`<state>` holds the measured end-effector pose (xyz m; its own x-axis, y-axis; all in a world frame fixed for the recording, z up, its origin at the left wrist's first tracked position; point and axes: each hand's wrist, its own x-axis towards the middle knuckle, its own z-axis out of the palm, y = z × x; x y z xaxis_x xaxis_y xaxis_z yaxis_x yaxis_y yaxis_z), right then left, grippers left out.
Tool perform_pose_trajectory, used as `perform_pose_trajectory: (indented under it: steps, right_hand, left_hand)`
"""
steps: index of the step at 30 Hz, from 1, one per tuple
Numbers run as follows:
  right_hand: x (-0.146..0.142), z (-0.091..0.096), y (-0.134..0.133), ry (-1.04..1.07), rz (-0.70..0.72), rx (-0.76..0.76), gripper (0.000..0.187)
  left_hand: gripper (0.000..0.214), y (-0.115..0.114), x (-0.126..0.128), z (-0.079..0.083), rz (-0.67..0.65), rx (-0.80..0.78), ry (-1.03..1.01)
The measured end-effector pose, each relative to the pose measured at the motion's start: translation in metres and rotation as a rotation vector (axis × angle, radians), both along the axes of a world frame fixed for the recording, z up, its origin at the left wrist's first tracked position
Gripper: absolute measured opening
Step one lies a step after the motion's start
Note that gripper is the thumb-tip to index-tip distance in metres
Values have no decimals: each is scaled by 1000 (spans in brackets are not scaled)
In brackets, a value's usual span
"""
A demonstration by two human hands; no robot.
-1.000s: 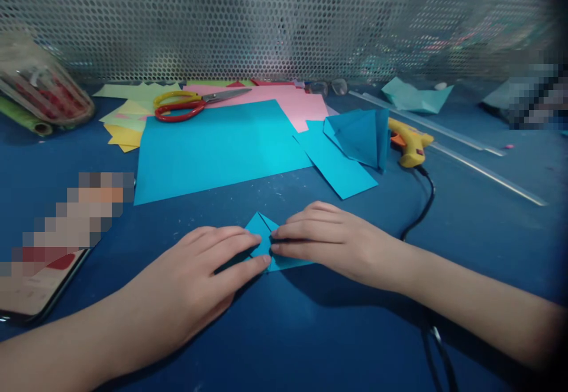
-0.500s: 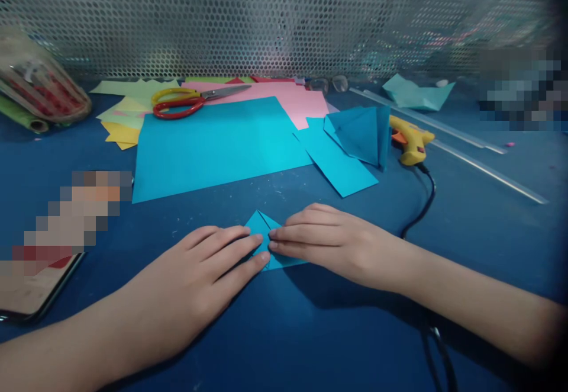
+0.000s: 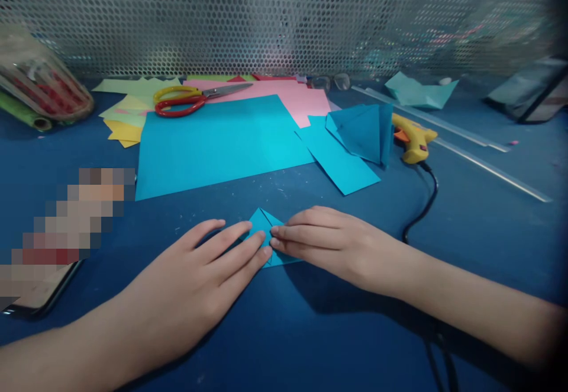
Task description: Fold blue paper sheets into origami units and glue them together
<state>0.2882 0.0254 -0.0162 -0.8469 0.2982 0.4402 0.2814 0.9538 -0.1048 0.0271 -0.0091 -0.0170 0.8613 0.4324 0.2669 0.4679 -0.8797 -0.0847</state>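
A small folded piece of blue paper (image 3: 265,224) lies on the dark blue table (image 3: 284,333) in front of me. My left hand (image 3: 195,279) lies flat with its fingers stretched out, fingertips pressing on the paper's left part. My right hand (image 3: 337,244) comes in from the right, fingers straight and together, pressing the paper's right part. The two sets of fingertips almost meet over the paper. Most of the paper is hidden under my fingers.
A large blue sheet (image 3: 217,143), pink sheets (image 3: 302,99) and yellow sheets (image 3: 122,119) lie behind, with red and yellow scissors (image 3: 186,99). Folded blue paper shapes (image 3: 361,131), a yellow glue gun (image 3: 415,140) with a black cord (image 3: 421,214), glue sticks (image 3: 488,167) and a phone (image 3: 31,297) lie around. Perforated metal screen (image 3: 266,19) at the back.
My left hand's fingers have spread slightly and shifted a little along the folded paper. My right hand has stayed pressing on it.
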Motion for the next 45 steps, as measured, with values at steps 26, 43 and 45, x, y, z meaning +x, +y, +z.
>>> perform_pose_trajectory:
  steps: [26, 43, 45]
  right_hand:
    - [-6, 2, -10, -27, -39, 30, 39]
    - [-5, 3, -11, -61, -59, -20, 46]
    - [-3, 1, -10, -47, -41, -34, 46]
  left_hand:
    - [52, -3, 4, 4, -37, 102, -3]
    - [47, -19, 6, 2, 2, 179, 29]
    - [49, -21, 6, 2, 21, 166, 14]
